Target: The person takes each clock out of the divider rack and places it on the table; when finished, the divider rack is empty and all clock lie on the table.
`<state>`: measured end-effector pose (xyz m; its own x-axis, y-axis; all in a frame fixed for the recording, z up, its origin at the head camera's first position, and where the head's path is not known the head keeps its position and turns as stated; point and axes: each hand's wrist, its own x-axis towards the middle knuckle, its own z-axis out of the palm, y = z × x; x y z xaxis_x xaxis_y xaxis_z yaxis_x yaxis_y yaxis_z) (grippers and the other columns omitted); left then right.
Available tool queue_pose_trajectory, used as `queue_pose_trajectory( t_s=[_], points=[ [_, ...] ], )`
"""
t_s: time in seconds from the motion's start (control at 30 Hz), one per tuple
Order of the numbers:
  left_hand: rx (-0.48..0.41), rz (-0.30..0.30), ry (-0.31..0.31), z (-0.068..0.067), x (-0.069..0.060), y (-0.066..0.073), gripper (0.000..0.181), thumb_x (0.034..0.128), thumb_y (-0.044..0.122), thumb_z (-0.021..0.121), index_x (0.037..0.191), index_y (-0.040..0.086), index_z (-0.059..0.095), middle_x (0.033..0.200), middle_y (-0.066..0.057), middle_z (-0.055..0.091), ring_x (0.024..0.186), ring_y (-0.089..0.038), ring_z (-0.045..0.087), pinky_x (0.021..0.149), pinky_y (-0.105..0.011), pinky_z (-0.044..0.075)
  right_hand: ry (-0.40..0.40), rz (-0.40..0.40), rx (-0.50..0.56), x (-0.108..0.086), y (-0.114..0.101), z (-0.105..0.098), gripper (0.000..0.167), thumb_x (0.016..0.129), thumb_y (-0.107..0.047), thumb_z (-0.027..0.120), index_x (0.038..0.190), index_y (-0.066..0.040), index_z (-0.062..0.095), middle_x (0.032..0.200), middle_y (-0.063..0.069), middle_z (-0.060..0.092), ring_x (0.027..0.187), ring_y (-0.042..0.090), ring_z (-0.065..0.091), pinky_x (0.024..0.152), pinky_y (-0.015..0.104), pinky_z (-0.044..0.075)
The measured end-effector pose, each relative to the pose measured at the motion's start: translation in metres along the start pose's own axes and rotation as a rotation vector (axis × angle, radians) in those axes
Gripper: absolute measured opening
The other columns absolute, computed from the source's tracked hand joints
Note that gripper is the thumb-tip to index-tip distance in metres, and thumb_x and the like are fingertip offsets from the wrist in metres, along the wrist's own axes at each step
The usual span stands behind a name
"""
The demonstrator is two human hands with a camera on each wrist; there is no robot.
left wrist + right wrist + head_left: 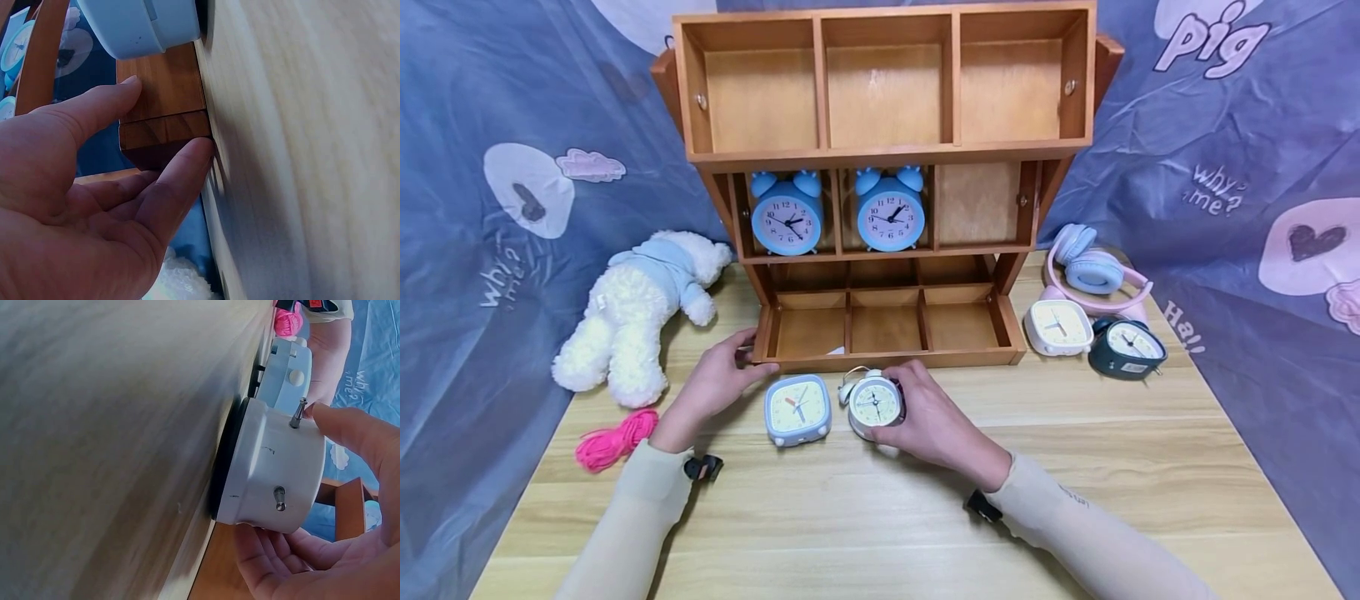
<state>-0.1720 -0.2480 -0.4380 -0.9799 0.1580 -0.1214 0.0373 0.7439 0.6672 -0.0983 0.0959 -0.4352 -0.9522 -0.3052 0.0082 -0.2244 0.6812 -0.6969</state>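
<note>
My right hand (pixel 928 425) grips a round white twin-bell alarm clock (pixel 876 403) by its sides, near the table surface. In the right wrist view, the clock's white case (pixel 278 472) and two metal feet show between thumb and fingers. To its left a light-blue square alarm clock (pixel 798 409) lies face up. My left hand (pixel 713 385) holds the lower left front corner of a wooden shelf (pixel 880 361); its thumb (pixel 119 97) is at the front board, its other fingers at the side. Two blue twin-bell clocks (pixel 787 218) stand in the middle tier's left and centre compartments.
On the right are a white square clock (pixel 1058 327), a dark green clock (pixel 1127 348) and pink-and-blue headphones (pixel 1096 272). A white plush toy (pixel 643 308) lies left of the shelf, with a pink yarn bundle (pixel 617 439) in front. A blue patterned cloth (pixel 1255 150) hangs behind.
</note>
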Motion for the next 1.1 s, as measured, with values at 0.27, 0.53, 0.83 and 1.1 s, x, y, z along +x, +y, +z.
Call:
queue_pose_trajectory(
  t_s=[0.27, 0.53, 0.83, 1.1],
  points=[
    [0.004, 0.0, -0.003, 0.0, 0.0, 0.0, 0.084, 0.1052, 0.035, 0.081, 0.169, -0.002, 0.042, 0.146, -0.032, 0.069, 0.134, -0.047, 0.069, 0.115, -0.063, 0.055, 0.001, 0.003, 0.004, -0.001, -0.004, -0.004, 0.086, 0.078, -0.033, 0.104, 0.148, -0.006, 0.063, 0.139, 0.009, 0.062, 0.123, 0.026, 0.067, 0.114, 0.05, 0.058],
    [0.013, 0.003, 0.001, 0.0, 0.0, 0.0, 0.083, 0.1053, 0.035, 0.081, 0.169, -0.002, 0.042, 0.145, -0.032, 0.07, 0.132, -0.046, 0.069, 0.113, -0.063, 0.056, 0.033, -0.012, -0.008, 0.001, -0.012, -0.019, 0.087, 0.082, -0.033, 0.101, 0.154, -0.007, 0.059, 0.147, 0.009, 0.063, 0.127, 0.03, 0.067, 0.111, 0.051, 0.06],
    [0.022, 0.005, 0.007, 0.001, 0.0, 0.0, 0.083, 0.105, 0.034, 0.081, 0.169, -0.002, 0.042, 0.144, -0.031, 0.07, 0.131, -0.046, 0.069, 0.112, -0.062, 0.056, 0.084, -0.056, -0.004, 0.006, -0.019, -0.04, 0.086, 0.085, -0.032, 0.099, 0.156, -0.006, 0.057, 0.146, 0.011, 0.062, 0.129, 0.037, 0.068, 0.11, 0.052, 0.061],
    [0.017, 0.004, 0.005, 0.001, 0.001, 0.0, 0.083, 0.1052, 0.035, 0.081, 0.169, -0.002, 0.042, 0.146, -0.032, 0.069, 0.133, -0.046, 0.068, 0.113, -0.063, 0.055, 0.15, -0.092, 0.014, 0.016, -0.029, -0.061, 0.087, 0.085, -0.032, 0.099, 0.157, -0.007, 0.056, 0.144, 0.012, 0.061, 0.124, 0.032, 0.065, 0.106, 0.05, 0.06]
  ],
)
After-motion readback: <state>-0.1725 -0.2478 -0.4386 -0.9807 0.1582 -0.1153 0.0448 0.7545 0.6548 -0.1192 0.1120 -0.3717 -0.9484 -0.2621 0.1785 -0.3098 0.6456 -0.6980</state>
